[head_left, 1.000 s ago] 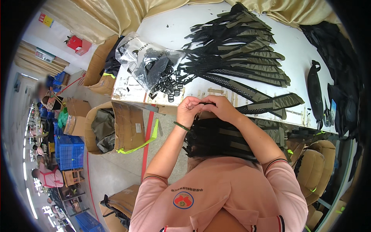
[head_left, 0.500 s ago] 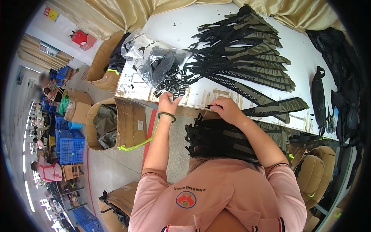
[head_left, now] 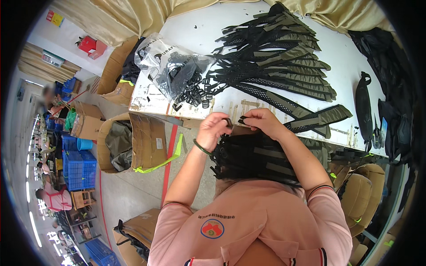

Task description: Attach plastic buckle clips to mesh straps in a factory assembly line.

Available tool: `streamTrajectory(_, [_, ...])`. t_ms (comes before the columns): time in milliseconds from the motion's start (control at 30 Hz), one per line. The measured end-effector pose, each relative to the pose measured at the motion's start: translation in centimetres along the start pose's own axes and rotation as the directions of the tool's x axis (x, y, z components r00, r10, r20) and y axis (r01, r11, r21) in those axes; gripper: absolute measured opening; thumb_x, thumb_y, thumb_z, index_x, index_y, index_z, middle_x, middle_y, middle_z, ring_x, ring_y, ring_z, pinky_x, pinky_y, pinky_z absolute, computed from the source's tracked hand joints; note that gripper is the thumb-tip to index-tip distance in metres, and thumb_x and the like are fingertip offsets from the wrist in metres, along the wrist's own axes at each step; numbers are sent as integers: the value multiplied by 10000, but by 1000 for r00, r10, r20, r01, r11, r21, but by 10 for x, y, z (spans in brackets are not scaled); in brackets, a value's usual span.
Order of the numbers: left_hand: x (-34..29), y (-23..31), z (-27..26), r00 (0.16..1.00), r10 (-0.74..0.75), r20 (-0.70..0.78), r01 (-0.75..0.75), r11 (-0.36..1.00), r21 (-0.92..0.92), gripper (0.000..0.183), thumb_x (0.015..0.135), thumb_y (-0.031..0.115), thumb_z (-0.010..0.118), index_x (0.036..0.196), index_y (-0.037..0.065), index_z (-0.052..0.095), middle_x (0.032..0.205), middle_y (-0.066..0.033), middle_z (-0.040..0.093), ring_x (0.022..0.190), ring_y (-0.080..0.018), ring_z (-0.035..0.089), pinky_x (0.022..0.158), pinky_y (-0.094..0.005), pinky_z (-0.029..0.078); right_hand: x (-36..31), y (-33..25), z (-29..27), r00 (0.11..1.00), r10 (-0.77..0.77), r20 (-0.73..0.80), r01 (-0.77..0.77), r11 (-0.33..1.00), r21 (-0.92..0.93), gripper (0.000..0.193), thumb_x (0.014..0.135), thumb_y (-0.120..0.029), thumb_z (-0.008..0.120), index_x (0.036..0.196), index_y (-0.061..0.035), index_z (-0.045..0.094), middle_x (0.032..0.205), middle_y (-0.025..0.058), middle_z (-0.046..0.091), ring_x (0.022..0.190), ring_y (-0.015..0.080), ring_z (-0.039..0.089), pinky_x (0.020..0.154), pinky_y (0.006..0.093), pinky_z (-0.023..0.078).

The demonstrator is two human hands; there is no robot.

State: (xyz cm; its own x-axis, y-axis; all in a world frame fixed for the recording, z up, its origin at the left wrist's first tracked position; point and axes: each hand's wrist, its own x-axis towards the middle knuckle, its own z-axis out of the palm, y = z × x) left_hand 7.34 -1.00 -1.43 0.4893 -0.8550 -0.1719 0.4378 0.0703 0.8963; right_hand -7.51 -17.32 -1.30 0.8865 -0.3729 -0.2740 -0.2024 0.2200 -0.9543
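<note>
My left hand (head_left: pixel 214 130) pinches a small black plastic buckle (head_left: pixel 228 123) just off the table's near edge. Close beside it, my right hand (head_left: pixel 262 123) grips a black webbing end (head_left: pixel 242 119) between thumb and fingers. Where that webbing leads is hidden by the hand. Buckle and webbing end are a short gap apart. More black buckles (head_left: pixel 194 94) lie heaped at the mouth of a clear plastic bag (head_left: pixel 162 60). Black mesh and olive padded straps (head_left: pixel 284 66) fan out in a pile, and two of them (head_left: pixel 326 116) cross near my right hand.
Beneath my hands, a stack of black and olive pieces (head_left: pixel 262 157) rests at my lap. Cardboard boxes (head_left: pixel 150 141) stand left of the white table (head_left: pixel 186 22). A black pouch-like piece (head_left: pixel 364 108) and scissors (head_left: pixel 377 135) lie at the right. Blue crates (head_left: pixel 81 166) are farther left.
My left hand has left the buckle heap and moved right, toward my right hand, with a buckle in its fingers. The right hand still holds the webbing end, shifted slightly.
</note>
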Motion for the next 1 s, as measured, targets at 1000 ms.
streamTrajectory(1000, [8,-23,32,963,-132,233,184,958,-218,187,890,41,559,1075,18,568,908,-35,588,776,-108,551,665,-234,460,-33,-17,6,883,-457,108,446,744,-498,124,796,-61,614,910,-22,645,754,88,593,692,185,564,640,260,436])
